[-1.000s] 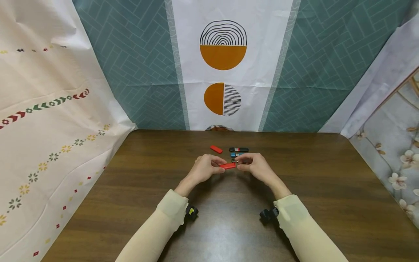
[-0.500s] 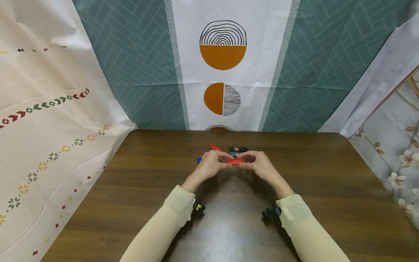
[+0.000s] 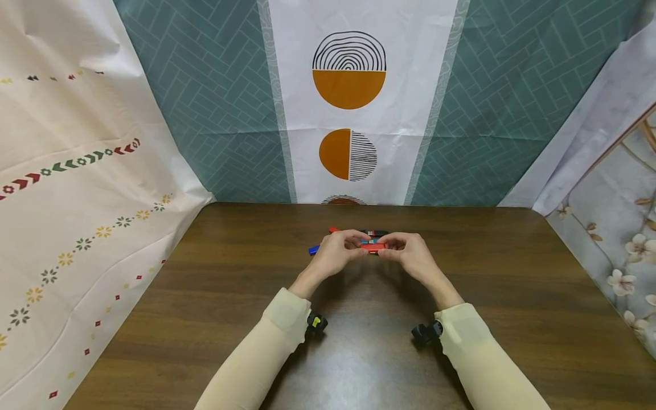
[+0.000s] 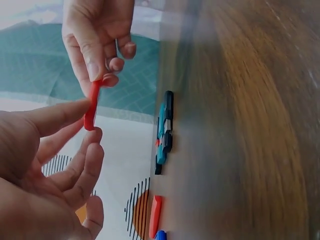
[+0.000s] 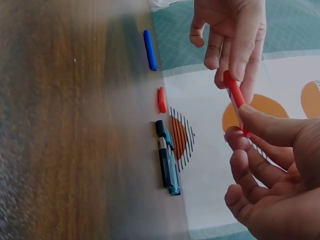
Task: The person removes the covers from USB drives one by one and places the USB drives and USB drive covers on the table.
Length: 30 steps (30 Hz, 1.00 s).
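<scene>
My left hand (image 3: 333,253) and my right hand (image 3: 414,253) pinch the two ends of a small slim red USB stick (image 3: 373,246) between thumbs and fingertips. It is held up off the table and spans the gap between the hands. Both wrist views show the red stick (image 4: 93,105) with a thumb pressed on each end. Just behind it on the table lie a black USB stick (image 3: 379,233) and a teal-blue one (image 4: 161,120), each with a silver connector showing. A second red stick (image 5: 161,100) lies to their left, partly hidden by my left hand in the head view.
A dark blue stick (image 3: 314,250) lies left of my left hand. The brown wooden table (image 3: 246,273) ends at a patterned cloth (image 3: 359,119) behind the sticks. Wrist cameras (image 3: 422,335) sit on both wrists.
My left hand has moved right and slightly forward with the red USB stick. The right hand, earlier apart from it, now pinches its other end. The dark blue stick has come into view.
</scene>
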Each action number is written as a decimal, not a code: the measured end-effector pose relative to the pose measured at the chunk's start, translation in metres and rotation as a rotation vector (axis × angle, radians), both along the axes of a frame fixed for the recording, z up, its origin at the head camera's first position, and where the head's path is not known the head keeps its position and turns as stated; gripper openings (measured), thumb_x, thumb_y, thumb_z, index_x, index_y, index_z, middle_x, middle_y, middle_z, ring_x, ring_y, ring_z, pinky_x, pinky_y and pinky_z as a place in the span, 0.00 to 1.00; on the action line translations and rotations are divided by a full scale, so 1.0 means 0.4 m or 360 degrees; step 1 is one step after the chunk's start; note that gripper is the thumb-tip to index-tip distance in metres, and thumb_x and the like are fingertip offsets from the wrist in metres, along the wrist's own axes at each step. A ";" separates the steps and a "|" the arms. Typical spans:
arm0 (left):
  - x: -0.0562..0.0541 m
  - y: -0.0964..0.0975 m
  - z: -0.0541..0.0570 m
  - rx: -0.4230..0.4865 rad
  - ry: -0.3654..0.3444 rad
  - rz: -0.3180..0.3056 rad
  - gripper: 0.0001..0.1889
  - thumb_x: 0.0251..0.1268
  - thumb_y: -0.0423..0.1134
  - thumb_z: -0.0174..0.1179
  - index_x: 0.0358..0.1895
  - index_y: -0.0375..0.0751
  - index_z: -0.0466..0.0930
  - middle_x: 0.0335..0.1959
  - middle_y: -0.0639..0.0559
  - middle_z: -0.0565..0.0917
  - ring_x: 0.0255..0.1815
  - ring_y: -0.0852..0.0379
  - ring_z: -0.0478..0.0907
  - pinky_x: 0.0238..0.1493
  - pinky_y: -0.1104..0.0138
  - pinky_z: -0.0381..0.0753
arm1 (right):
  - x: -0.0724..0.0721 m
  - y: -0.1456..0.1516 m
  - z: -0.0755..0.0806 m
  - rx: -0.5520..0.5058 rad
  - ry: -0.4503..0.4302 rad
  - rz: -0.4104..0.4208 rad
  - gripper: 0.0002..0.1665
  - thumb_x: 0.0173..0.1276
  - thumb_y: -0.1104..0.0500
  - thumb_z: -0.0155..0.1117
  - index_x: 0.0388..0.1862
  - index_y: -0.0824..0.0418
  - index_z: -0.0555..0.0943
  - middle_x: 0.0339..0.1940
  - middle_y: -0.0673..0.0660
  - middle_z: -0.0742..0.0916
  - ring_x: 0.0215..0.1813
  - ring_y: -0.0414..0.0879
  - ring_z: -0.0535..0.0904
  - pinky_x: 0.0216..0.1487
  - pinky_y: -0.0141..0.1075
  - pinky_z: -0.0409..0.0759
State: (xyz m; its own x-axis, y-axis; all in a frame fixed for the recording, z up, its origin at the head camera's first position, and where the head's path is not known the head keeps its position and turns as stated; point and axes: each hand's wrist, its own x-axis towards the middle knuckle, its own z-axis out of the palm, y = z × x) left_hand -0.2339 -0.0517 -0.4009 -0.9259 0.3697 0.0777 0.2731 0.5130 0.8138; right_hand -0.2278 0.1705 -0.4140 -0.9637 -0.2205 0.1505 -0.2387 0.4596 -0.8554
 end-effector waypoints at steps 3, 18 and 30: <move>0.001 0.000 -0.003 0.0073 -0.0031 0.0051 0.17 0.71 0.41 0.70 0.60 0.44 0.86 0.42 0.52 0.89 0.44 0.51 0.84 0.43 0.62 0.81 | -0.001 -0.003 -0.002 -0.0037 0.0017 -0.0016 0.13 0.67 0.64 0.76 0.48 0.67 0.88 0.32 0.58 0.86 0.34 0.51 0.76 0.33 0.36 0.75; -0.006 -0.003 -0.020 0.0265 -0.0103 0.0188 0.12 0.67 0.41 0.73 0.51 0.47 0.89 0.38 0.52 0.90 0.39 0.56 0.84 0.40 0.64 0.78 | -0.002 -0.020 -0.018 -0.0180 0.0066 -0.0063 0.16 0.68 0.64 0.75 0.52 0.70 0.86 0.35 0.59 0.85 0.37 0.50 0.76 0.33 0.32 0.74; -0.005 -0.019 -0.027 0.0290 -0.0159 0.0170 0.11 0.69 0.40 0.71 0.52 0.46 0.88 0.41 0.51 0.91 0.44 0.53 0.85 0.45 0.60 0.78 | -0.006 -0.035 -0.020 -0.0160 0.0063 -0.0076 0.17 0.68 0.64 0.75 0.53 0.70 0.86 0.35 0.60 0.84 0.37 0.51 0.75 0.33 0.33 0.73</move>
